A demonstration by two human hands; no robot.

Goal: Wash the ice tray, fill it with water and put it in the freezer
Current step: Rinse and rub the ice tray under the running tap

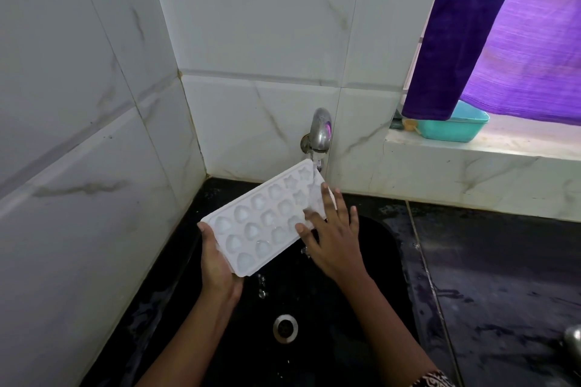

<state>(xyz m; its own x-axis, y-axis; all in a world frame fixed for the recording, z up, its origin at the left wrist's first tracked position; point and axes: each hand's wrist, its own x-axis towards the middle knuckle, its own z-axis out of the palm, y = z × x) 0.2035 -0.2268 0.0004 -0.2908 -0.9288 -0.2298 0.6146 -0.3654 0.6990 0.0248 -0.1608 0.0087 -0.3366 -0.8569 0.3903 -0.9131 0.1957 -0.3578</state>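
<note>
A white plastic ice tray (pixel 261 223) with several rounded and star-shaped cells is held tilted over a black sink (pixel 371 276). Its far corner sits under the metal tap (pixel 320 130), and water runs from the spout onto it. My left hand (pixel 217 264) grips the tray's near short end from below. My right hand (pixel 333 236) lies with spread fingers flat on the tray's right part, touching the cells. Drops fall from the tray's lower edge toward the drain (pixel 285 328).
White marble tiles close in the left and back. A wet black counter (pixel 503 276) runs to the right. On the window ledge stands a teal plastic tub (pixel 452 127) behind a purple curtain (pixel 490 34). A metal object (pixel 573 339) peeks in at the right edge.
</note>
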